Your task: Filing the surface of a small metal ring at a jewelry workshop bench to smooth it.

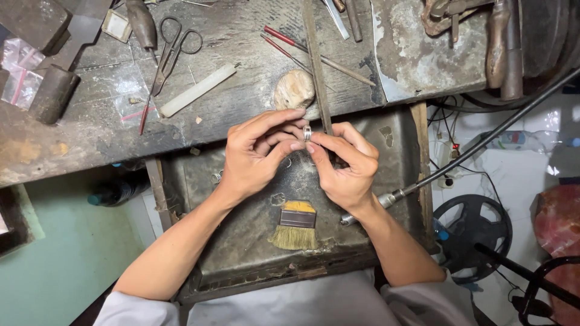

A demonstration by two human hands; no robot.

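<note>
A small silver ring (307, 133) is pinched between the fingertips of both hands, just in front of the workbench edge. My left hand (260, 154) grips it from the left, my right hand (344, 163) from the right. A long flat metal file (318, 66) runs from the bench top down to my right fingers. Whether the right hand also grips the file is hidden. Below the hands, a flat paintbrush (295, 226) with pale bristles lies in the metal catch tray (241, 253).
On the worn wooden bench (72, 145) lie scissors (172, 51), a white strip (198, 90), red-handled tools (284, 42) and a rounded wooden peg (294, 89). A flexible-shaft handpiece (386, 198) reaches in from the right. A black wheel (477, 226) stands on the floor.
</note>
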